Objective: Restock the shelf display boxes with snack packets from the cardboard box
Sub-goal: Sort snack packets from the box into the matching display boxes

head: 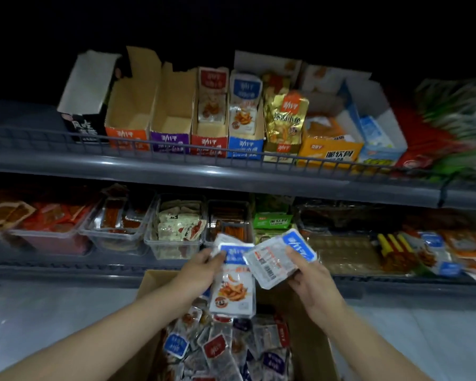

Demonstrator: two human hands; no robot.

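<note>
My left hand (201, 266) grips a blue-topped snack packet (232, 290) by its upper edge, and the packet hangs front side out above the open cardboard box (309, 345). My right hand (311, 281) holds a small stack of blue-labelled packets (279, 257) with their backs up, just right of the left-hand packet. The cardboard box below holds several loose red, blue and purple packets (217, 350). On the upper shelf stand the display boxes: orange (127, 138) and purple (171, 141) look empty, red (209, 144) and blue (245, 147) hold a few packets.
A wire rail (176, 149) runs along the front of the upper grey shelf. A gold packet box (283, 125), a yellow box (327, 152) and a light blue box (379, 149) stand further right. The lower shelf carries clear plastic bins (173, 243) of other snacks.
</note>
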